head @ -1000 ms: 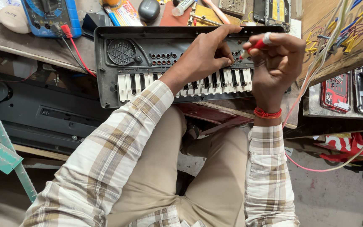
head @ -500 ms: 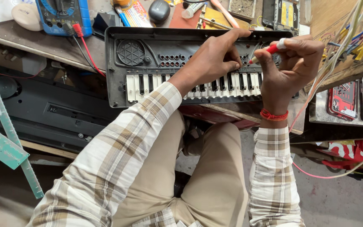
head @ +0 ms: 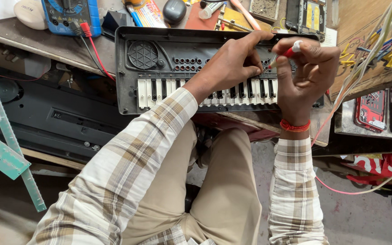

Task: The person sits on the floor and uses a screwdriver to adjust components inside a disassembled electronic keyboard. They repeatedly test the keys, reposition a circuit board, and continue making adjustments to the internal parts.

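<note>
A small black keyboard [head: 159,68] with white and black keys and a round speaker grille lies on the workbench edge in front of me. My left hand [head: 232,63] rests on its right half, fingers curled over the button panel and gripping the upper edge. My right hand [head: 307,68] is closed around a red-handled screwdriver [head: 286,52] with a white cap, its tip pointing left into the keyboard's panel next to my left fingers. A red thread band circles my right wrist.
A blue multimeter [head: 71,13] with red and black leads sits at the back left, by a black computer mouse [head: 174,10] and small parts. Coloured wires [head: 373,50] hang at the right over red circuit boards [head: 372,111]. A green strip [head: 5,149] leans at the left. My knees are below.
The view has shifted slightly. My right hand with the screwdriver has moved closer to my left fingers at the keyboard's panel; the left hand stays on the keyboard.
</note>
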Tool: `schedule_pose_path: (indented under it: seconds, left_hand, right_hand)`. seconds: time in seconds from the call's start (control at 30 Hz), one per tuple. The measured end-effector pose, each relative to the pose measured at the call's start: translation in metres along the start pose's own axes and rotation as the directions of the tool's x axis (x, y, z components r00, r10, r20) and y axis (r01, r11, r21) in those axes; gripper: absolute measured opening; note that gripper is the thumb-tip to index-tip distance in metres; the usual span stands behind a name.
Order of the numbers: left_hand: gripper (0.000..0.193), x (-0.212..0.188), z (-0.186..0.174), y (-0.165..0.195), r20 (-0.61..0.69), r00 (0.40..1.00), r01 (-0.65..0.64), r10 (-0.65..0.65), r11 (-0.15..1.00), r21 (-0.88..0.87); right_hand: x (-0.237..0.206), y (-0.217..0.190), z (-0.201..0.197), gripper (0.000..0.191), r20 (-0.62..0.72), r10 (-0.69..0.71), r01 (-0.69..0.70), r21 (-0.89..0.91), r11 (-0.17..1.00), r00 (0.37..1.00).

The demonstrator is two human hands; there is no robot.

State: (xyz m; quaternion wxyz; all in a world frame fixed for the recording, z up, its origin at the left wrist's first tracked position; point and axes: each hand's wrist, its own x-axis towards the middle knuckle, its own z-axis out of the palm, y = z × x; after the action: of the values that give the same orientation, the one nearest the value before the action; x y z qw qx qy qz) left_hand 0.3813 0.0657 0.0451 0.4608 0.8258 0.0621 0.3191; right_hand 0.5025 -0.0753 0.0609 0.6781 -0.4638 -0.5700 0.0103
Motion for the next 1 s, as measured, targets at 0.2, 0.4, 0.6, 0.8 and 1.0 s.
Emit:
schedule_pose_path:
  seconds: [0.2, 0.4, 0.6, 0.8, 1.0]
  left_hand:
    - [0.073, -0.0006, -0.0008, 0.0023, -0.006, 0.999, -0.038, 0.038, 0.999, 0.018]
    - [0.071, 0.0009, -0.0017, 0.0023, -0.001, 1.0, -0.019, 0.019, 1.0, 0.001]
    - [0.071, 0.0, -0.0009, -0.0024, -0.001, 1.0, -0.029, 0.029, 0.999, 0.018]
    - [0.071, 0.0019, 0.0003, -0.003, -0.004, 0.999, -0.038, 0.038, 0.999, 0.013]
    - [0.072, 0.0014, -0.001, -0.0016, -0.006, 0.999, -0.053, 0.053, 0.999, 0.005]
  right_hand:
    - [0.0034, 0.0033, -0.0015, 0.047, -0.049, -0.136, 0.135, -0.036, 0.99, 0.989]
    - [0.001, 0.0039, -0.0018, 0.039, -0.099, 0.111, -0.106, 0.052, 0.993, 0.989]
    - [0.0031, 0.0053, -0.0006, 0.041, -0.078, -0.181, 0.176, -0.067, 0.982, 0.98]
    - [0.0051, 0.0025, 0.0003, 0.043, -0.117, 0.168, -0.156, 0.103, 0.982, 0.979]
    - [0.0067, -0.0014, -0.0001, 0.04, -0.036, -0.155, 0.154, -0.009, 0.988, 0.987]
